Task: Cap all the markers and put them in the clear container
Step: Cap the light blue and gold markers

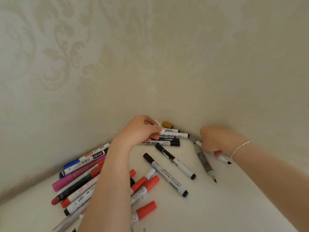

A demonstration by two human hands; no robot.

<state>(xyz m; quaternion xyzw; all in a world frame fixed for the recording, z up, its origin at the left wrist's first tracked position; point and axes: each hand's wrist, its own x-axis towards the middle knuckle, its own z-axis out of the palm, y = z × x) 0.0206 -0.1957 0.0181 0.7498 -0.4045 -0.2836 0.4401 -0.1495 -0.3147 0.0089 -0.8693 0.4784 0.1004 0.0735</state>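
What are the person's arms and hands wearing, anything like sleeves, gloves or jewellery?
Both forearms are bare, with no sleeves or gloves in view. The left hand wears nothing visible. The right hand has a thin silver bracelet around its wrist. No rings or markings can be made out.

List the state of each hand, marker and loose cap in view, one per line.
left hand: gripping white markers in the corner
right hand: gripping an uncapped black-tipped marker
gold cap: loose, lying by the wall
clear-barrelled marker: uncapped, lying flat
two black-capped markers: capped, lying flat
red-capped marker: capped, lying flat
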